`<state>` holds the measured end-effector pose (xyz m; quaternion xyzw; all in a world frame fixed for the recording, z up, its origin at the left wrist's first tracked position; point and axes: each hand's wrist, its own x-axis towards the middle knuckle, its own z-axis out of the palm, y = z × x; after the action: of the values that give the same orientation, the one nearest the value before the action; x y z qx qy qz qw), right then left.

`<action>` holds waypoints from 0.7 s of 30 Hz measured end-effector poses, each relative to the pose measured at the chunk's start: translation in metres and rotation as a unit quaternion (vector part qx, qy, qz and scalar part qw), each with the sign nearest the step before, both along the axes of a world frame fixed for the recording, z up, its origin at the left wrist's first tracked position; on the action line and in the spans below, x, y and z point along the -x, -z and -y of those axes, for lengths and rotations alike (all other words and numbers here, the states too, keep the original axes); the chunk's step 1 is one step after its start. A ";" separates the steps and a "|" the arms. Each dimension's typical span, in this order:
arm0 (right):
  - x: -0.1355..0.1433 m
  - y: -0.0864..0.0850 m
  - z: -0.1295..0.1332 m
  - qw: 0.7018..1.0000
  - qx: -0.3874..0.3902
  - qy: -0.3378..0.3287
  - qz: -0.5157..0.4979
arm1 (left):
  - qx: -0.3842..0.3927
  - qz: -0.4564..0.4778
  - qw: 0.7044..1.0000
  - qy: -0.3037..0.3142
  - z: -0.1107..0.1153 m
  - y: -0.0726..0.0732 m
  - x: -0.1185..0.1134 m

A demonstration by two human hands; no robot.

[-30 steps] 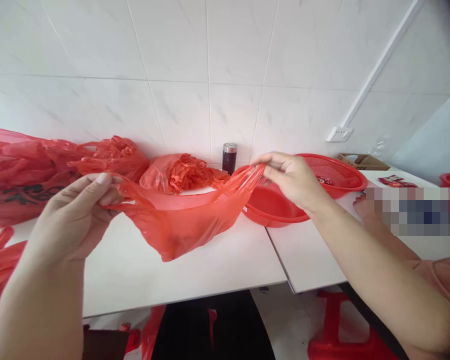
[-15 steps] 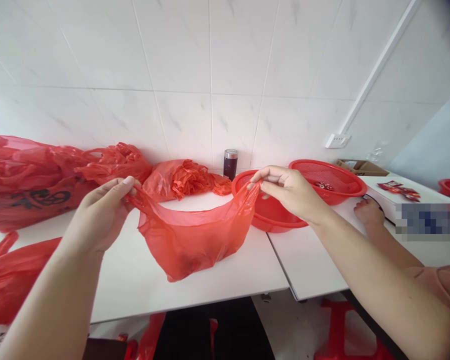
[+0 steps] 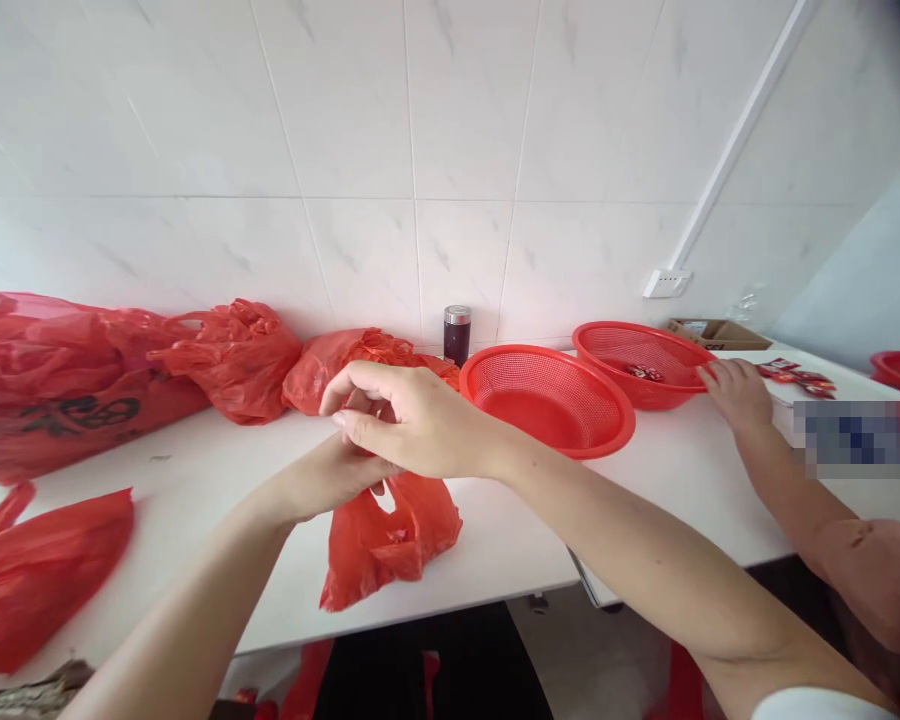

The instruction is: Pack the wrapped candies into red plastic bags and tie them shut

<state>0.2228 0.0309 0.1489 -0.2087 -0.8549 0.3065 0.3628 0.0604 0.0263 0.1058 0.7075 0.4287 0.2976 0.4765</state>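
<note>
Right hand (image 3: pixel 414 418): fingers curled; left hand (image 3: pixel 331 474): half-hidden — cannot tell what either grips | bag (image 3: pixel 364 555): under them, over table (image 3: pixel 514 525) | risk: handle (image 3: pixel 414 490) tears or slips — uneven pull

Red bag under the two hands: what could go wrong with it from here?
The red bag looks thin and might tear if the left hand and right hand pull hard. It also appears close to the front edge of the white table, so a careless nudge could send it over.
</note>
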 end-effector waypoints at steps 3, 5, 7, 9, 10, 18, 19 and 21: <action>-0.003 0.015 -0.009 0.997 -0.028 0.067 -0.014 | 0.056 0.055 0.992 -0.097 -0.001 0.006 0.000; -0.013 0.029 -0.018 0.996 0.021 0.085 0.000 | 0.087 0.082 0.985 -0.126 -0.002 0.011 0.004; -0.024 0.041 -0.023 0.993 0.090 0.071 0.028 | 0.102 0.091 0.982 -0.130 -0.003 0.015 0.007; -0.030 0.049 -0.019 0.990 0.119 0.074 0.011 | 0.108 0.097 0.982 -0.122 -0.003 0.018 0.006; -0.031 0.050 -0.014 0.989 0.119 0.086 -0.020 | 0.107 0.102 0.982 -0.115 -0.003 0.018 0.006; -0.022 0.053 0.037 0.993 0.078 0.021 -0.092 | 0.020 0.058 0.997 0.051 -0.002 0.014 0.020; -0.021 0.057 0.034 0.991 0.063 0.050 -0.105 | 0.011 0.037 0.998 0.049 -0.002 0.014 0.022; -0.020 0.068 0.021 0.984 0.082 0.100 -0.122 | 0.000 -0.006 0.999 0.043 -0.002 0.013 0.024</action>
<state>0.2425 0.0096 0.0810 -0.2829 -0.7511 0.3606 0.4751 0.0365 0.0283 0.0923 0.7272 0.4010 0.2728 0.4858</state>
